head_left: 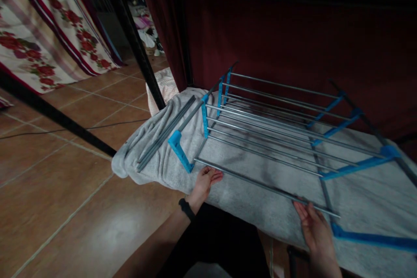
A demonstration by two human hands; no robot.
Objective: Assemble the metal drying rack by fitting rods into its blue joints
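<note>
A loose grey metal rod (257,182) lies across the near side of a partly assembled rack (270,115) with blue plastic brackets. My left hand (208,178), with a dark band at its wrist, has its fingers closed on the rod near its left end. Toward the other end my right hand (309,215) grips the same rod between thumb and fingers. Beside the rod's left end is a blue bracket (180,152) with no rod in it; another blue bracket (371,238) extends right of the rod's right end.
Several spare grey rods (166,134) lie on the grey blanket (156,124) at the left. Black bed-frame posts (133,30) stand around it. A dark red curtain (276,34) hangs behind the rack. A black cable (71,129) crosses the tiled floor (65,182).
</note>
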